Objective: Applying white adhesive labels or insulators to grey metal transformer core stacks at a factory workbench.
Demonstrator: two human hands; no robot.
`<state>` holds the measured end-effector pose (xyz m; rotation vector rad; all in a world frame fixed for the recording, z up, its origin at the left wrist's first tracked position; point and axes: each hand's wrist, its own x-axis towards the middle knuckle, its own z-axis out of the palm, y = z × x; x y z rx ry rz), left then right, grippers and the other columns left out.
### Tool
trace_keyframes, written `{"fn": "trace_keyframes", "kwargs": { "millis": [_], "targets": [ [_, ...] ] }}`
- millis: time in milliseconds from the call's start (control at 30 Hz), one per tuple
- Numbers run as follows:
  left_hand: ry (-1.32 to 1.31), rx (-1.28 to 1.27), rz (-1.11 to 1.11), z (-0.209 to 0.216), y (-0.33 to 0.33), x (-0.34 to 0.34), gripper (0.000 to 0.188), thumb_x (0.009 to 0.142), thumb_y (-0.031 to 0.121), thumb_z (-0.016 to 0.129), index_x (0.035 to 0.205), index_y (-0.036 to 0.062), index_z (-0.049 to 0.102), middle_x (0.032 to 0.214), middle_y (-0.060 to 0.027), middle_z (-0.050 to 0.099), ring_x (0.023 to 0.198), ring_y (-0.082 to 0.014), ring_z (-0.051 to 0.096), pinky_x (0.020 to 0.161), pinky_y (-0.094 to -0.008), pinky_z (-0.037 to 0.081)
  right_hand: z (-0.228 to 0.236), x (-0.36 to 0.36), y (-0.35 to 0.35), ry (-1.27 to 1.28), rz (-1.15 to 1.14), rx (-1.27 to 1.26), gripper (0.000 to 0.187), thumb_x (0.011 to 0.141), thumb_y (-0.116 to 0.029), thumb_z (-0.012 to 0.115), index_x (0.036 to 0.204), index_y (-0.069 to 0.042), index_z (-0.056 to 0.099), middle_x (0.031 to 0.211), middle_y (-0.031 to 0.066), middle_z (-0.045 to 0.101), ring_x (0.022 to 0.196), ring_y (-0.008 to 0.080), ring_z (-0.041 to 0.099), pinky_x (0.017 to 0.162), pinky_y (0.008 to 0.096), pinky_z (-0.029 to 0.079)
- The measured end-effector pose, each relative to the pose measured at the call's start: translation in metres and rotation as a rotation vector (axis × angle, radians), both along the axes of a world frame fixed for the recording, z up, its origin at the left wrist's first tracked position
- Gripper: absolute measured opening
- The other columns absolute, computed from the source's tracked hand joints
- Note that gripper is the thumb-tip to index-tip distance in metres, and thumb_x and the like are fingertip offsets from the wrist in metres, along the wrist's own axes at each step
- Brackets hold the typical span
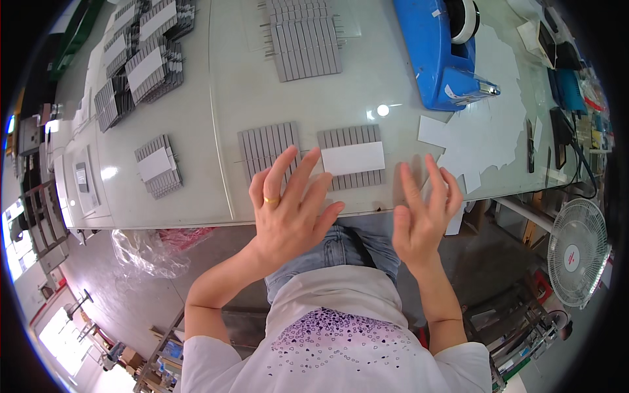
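A flat panel of narrow grey strips (267,141) lies near the front edge of the table, thin wires poking out at its side. Over its lower right part is my left hand (291,206), fingers spread, a ring on one of them; whether the fingertips touch the panel I cannot tell. To the right lies a second grey strip panel (349,136) with a blank white label (354,158) across its middle. My right hand (424,219) hovers at the table edge right of that panel, fingers apart and holding nothing.
A stack of grey strip panels (305,46) sits farther back. One labelled bundle (157,167) and several piled bundles (144,69) are on the left. At the back right stands a blue tape dispenser (436,59) beside scattered white labels (491,124). A fan (576,252) is at far right.
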<state>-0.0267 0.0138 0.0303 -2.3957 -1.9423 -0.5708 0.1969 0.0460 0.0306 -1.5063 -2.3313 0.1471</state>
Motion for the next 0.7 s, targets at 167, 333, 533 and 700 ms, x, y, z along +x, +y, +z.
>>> {"fn": "trace_keyframes", "kwargs": {
  "millis": [167,333,533,700],
  "targets": [
    [-0.1,-0.047,-0.037,0.004,0.014,0.023,0.064,0.078,0.048,0.07,0.127,0.0073,0.06,0.14,-0.0104,0.052,0.135,-0.027,0.04,0.103,-0.0473,0.031,-0.001,0.017,0.006,0.125,-0.078,0.048,0.043,0.096,-0.031,0.045,0.125,-0.005,0.065,0.135,0.0144,0.051,0.121,0.0337,0.04,0.104,0.0447,0.03],
    [0.069,0.092,-0.185,-0.02,-0.009,0.015,0.059,0.079,0.044,0.068,0.123,0.0047,0.062,0.133,-0.0101,0.058,0.129,-0.0236,0.049,0.106,-0.0458,0.034,-0.002,0.026,0.003,0.081,-0.055,0.092,0.041,0.092,-0.032,0.056,0.122,-0.007,0.066,0.131,0.0134,0.053,0.117,0.034,0.042,0.101,0.0451,0.033],
    [0.085,0.315,-0.358,-0.01,-0.038,-0.01,0.027,0.084,0.016,0.063,0.109,0.0126,0.072,0.112,-0.0011,0.069,0.108,-0.0184,0.065,0.102,-0.0418,0.035,-0.014,0.05,-0.019,-0.104,0.041,0.215,0.038,0.084,-0.022,0.071,0.119,-0.008,0.069,0.121,0.01,0.059,0.109,0.0318,0.048,0.094,0.0441,0.041],
    [0.307,0.372,0.087,0.015,-0.045,-0.124,0.026,0.083,0.007,0.06,0.107,0.012,0.072,0.112,-0.0009,0.069,0.108,-0.0152,0.064,0.098,-0.0351,0.04,-0.012,0.066,-0.016,-0.059,0.114,0.202,0.028,0.083,0.004,0.063,0.109,-0.002,0.073,0.105,0.0086,0.066,0.091,0.0256,0.055,0.079,0.0348,0.048]
  ]
}}
